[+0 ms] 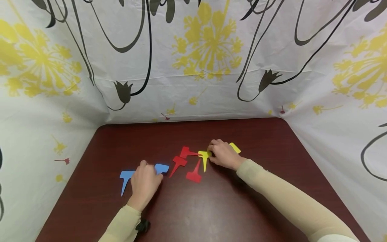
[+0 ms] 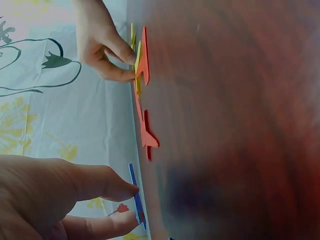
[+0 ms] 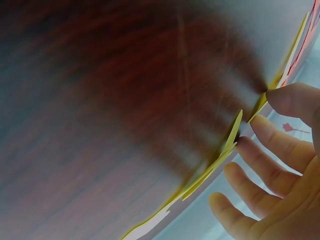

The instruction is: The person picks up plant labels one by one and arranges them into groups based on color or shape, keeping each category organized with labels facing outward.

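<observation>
My left hand (image 1: pixel 145 179) is over the table's left part and pinches a blue T-shaped plant label (image 2: pixel 134 192) between thumb and finger. A second blue plant label (image 1: pixel 125 176) lies to its left. My right hand (image 1: pixel 223 154), further back, pinches the right end of a yellow plant label (image 1: pixel 204 158) with thumb and index finger; the other fingers are spread. Another yellow plant label (image 1: pixel 234 148) shows beyond this hand, partly hidden by it. Between the hands lie red plant labels: one at the back (image 1: pixel 187 152), one angled (image 1: pixel 178 163) and one nearer (image 1: pixel 195 174).
The dark red-brown table (image 1: pixel 193 211) has rounded far corners. A white cloth (image 1: pixel 193 101) with yellow and grey flower prints hangs along its back and sides. A dark band-like object (image 1: pixel 143 226) sits at the left wrist.
</observation>
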Tool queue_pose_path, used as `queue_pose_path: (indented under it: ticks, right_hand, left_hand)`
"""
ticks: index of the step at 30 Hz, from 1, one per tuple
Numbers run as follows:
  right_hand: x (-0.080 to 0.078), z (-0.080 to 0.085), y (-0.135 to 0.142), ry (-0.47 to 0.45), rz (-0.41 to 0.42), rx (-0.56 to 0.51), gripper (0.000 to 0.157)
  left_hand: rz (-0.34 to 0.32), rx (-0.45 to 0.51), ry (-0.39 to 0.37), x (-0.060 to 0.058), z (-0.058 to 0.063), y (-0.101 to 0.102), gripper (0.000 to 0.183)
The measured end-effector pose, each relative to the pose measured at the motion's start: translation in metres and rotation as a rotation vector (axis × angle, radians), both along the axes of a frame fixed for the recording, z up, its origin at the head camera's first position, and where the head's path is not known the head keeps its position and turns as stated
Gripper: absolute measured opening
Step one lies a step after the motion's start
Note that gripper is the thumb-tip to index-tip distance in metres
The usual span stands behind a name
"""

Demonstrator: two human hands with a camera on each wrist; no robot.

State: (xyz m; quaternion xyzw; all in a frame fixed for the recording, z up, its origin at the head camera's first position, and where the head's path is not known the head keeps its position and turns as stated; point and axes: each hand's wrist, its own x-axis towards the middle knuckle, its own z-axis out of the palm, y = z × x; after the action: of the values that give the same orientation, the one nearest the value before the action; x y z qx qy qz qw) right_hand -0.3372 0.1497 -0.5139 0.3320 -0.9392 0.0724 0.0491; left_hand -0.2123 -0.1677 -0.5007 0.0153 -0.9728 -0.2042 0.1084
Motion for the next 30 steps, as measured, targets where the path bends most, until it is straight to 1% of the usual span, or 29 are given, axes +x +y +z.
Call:
queue_pose_path:
  ticks: [8, 16, 22, 30]
  right_hand:
    - [0.002, 0.000, 0.000, 0.005, 0.004, -0.005, 0.015]
    - [0.002, -0.001, 0.001, 0.018, 0.009, -0.020, 0.014]
    - [0.001, -0.001, 0.002, 0.032, 0.008, -0.020, 0.013]
    - [0.001, -0.003, 0.002, 0.030, 0.011, -0.032, 0.012]
  left_hand:
    - [0.017, 0.015, 0.016, 0.011, -0.010, 0.002, 0.044]
    - [0.026, 0.017, 0.034, 0.017, -0.014, 0.001, 0.047]
    - [0.037, 0.019, 0.006, 0.019, -0.014, -0.002, 0.046]
    - [0.063, 0.013, -0.059, 0.020, -0.015, -0.006, 0.047]
